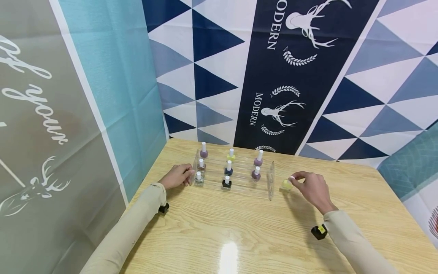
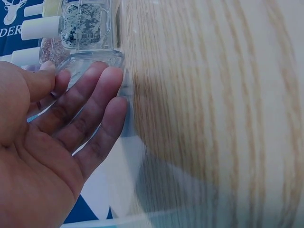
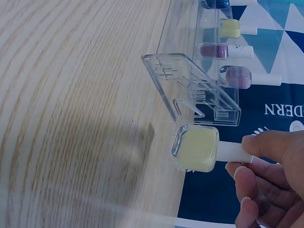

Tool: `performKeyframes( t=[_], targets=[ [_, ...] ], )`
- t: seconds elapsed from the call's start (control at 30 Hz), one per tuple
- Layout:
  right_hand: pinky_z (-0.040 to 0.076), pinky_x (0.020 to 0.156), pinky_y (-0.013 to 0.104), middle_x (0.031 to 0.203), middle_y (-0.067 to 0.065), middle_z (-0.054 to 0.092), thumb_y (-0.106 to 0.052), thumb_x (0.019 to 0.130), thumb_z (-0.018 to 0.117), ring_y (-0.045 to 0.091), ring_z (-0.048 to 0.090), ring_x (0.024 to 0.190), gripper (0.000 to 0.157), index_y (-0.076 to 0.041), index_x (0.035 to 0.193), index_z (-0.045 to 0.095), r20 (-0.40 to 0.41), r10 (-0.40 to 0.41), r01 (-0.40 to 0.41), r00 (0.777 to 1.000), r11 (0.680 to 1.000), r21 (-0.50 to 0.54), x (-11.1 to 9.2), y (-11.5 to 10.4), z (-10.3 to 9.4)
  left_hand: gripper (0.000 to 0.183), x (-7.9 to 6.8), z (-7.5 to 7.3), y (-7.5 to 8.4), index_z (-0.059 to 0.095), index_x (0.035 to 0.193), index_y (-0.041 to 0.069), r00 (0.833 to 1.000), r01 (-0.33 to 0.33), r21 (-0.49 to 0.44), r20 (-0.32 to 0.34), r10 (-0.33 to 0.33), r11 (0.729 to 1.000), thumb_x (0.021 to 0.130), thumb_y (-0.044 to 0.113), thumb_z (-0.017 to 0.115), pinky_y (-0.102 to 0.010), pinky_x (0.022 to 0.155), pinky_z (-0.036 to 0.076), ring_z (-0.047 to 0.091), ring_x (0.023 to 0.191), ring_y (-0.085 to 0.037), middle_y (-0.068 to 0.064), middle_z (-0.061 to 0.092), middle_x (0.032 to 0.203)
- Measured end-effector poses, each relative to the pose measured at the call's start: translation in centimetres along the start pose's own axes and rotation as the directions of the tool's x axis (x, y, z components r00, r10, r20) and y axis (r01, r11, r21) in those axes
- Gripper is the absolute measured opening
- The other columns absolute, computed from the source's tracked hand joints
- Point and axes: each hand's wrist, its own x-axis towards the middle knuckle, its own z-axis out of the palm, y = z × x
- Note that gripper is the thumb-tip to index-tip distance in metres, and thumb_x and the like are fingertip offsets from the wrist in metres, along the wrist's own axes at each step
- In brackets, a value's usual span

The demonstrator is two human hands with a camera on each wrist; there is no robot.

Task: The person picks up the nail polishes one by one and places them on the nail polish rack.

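A clear stepped display rack (image 1: 246,185) stands on the table with several nail polish bottles on its tiers. My right hand (image 1: 314,189) pinches the white cap of a yellow nail polish bottle (image 3: 197,148) between thumb and fingers, just beyond the rack's right end panel (image 3: 190,88). At the rack's left end, my left hand (image 1: 177,176) rests its fingertips (image 2: 110,78) against the clear side panel (image 2: 95,55), the fingers only slightly bent. Close to these fingers are a glitter nail polish bottle (image 2: 85,26) and a pinkish one (image 2: 52,51).
On the rack are also a black bottle (image 1: 226,185), a dark blue bottle (image 1: 228,171), purple bottles, one of them (image 1: 258,162) at the back right, and another yellow bottle (image 1: 230,157). A patterned cloth wall (image 1: 219,76) rises behind the wooden table (image 1: 205,236).
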Motion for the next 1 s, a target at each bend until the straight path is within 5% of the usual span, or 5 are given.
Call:
performKeyframes(
  t=[1.0],
  targets=[
    [0.047, 0.054, 0.032, 0.084, 0.004, 0.077, -0.027, 0.097, 0.074, 0.011, 0.063, 0.062, 0.021, -0.007, 0.101, 0.080, 0.010, -0.019, 0.019, 1.000, 1.000, 0.012, -0.2, -2.7, -1.6, 0.028, -0.1, -0.1, 0.2, 0.060, 0.094, 0.003, 1.000, -0.013, 0.011, -0.007, 0.013, 1.000, 0.112, 0.021, 0.048, -0.030, 0.060, 0.056, 0.067, 0.066, -0.018, -0.007, 0.064, 0.077]
  ],
)
